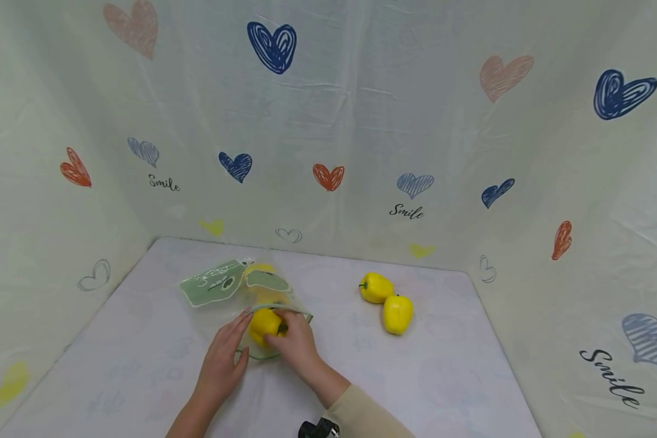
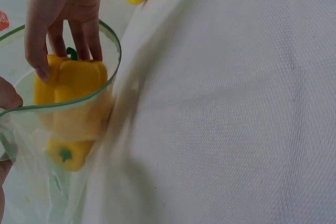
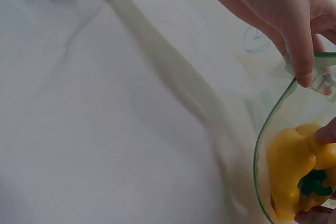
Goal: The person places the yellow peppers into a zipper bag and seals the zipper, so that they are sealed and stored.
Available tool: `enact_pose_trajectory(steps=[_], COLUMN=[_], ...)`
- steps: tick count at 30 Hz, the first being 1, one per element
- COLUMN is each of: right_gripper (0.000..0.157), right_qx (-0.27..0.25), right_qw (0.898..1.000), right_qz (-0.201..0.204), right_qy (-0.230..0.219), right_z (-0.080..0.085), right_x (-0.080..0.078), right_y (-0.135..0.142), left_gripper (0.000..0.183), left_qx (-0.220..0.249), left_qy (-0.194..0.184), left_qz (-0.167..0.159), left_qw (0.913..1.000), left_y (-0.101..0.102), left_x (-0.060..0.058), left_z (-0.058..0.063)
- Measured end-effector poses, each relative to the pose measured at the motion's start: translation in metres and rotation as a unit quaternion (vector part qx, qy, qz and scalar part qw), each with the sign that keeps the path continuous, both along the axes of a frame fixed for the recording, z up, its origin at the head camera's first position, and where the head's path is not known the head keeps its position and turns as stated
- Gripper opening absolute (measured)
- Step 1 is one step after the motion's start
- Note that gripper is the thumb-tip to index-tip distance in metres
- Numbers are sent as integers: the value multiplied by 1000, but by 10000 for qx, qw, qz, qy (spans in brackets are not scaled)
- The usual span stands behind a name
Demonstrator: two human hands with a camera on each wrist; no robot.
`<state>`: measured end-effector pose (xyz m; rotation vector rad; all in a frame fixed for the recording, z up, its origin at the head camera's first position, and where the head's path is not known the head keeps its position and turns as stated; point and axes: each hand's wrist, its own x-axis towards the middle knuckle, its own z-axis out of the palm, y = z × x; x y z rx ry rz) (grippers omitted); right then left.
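A clear plastic bag with a green rim and green printed patches (image 1: pixel 213 286) lies on the table, its mouth spread toward me. My left hand (image 1: pixel 221 362) pinches the bag's edge at the left, thumb on one side of the rim in the right wrist view. Inside the mouth, my right hand (image 1: pixel 298 344) grips a yellow bell pepper (image 1: pixel 263 325) by its stem end, the green stem (image 3: pixel 315 182) between the fingers. Deeper in the bag sits another yellow bell pepper (image 2: pixel 73 153), seen through the plastic.
Two more yellow bell peppers, one behind (image 1: pixel 376 288) and one in front (image 1: pixel 398 314), lie touching on the table to the right of the bag. White sheeting with printed hearts (image 1: pixel 328 176) hangs around the table (image 1: pixel 443 365). A small black object (image 1: pixel 319 428) shows beside the right sleeve.
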<state>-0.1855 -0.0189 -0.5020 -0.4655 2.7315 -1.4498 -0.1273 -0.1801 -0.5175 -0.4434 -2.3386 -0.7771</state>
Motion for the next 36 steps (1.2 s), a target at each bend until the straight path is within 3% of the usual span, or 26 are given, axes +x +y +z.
enact_pose_trajectory(steps=[14, 20, 31, 36], right_gripper=[48, 46, 61, 55], right_qx=[-183, -275, -378, -500], right_qw=[9998, 9996, 9993, 9987], right_qz=[19, -23, -53, 9], right_qy=[-80, 95, 32, 20], right_z=[-2, -3, -7, -10], right_x=[-16, -20, -30, -34], right_y=[-8, -12, -21, -24], left_gripper=[81, 80, 80, 83], left_qx=[91, 96, 97, 72], left_qy=[115, 181, 309, 240], left_qz=[-144, -199, -242, -171], left_qw=[9998, 9996, 9992, 9995], left_y=[0, -1, 0, 1], left_x=[-2, -2, -2, -2], left_z=[1, 1, 1, 1])
